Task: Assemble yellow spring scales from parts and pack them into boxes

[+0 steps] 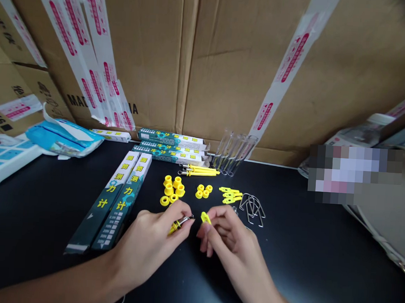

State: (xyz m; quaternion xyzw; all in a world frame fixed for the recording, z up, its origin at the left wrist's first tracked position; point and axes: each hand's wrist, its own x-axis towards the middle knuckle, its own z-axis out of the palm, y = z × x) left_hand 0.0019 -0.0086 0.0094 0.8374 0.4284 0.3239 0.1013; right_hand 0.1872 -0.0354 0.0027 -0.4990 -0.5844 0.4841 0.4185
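The left hand [150, 242] is pinching a slim yellow rod [176, 225] with a silvery metal tip between thumb and forefinger, just above the black table [30, 214]. Its long axis is slanting, with the metal end pointing up and right toward the right hand [229, 240]. That hand's thumb and forefinger are pinching a small flat yellow tab [205, 217] just beside the rod's tip.

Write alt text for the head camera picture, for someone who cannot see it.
Two bare hands are close together over a black table: the left hand pinches a thin yellow rod with a metal tip, the right hand a small yellow piece. Beyond them lie yellow caps, wire clips, clear tubes and long printed boxes, with cardboard cartons behind.
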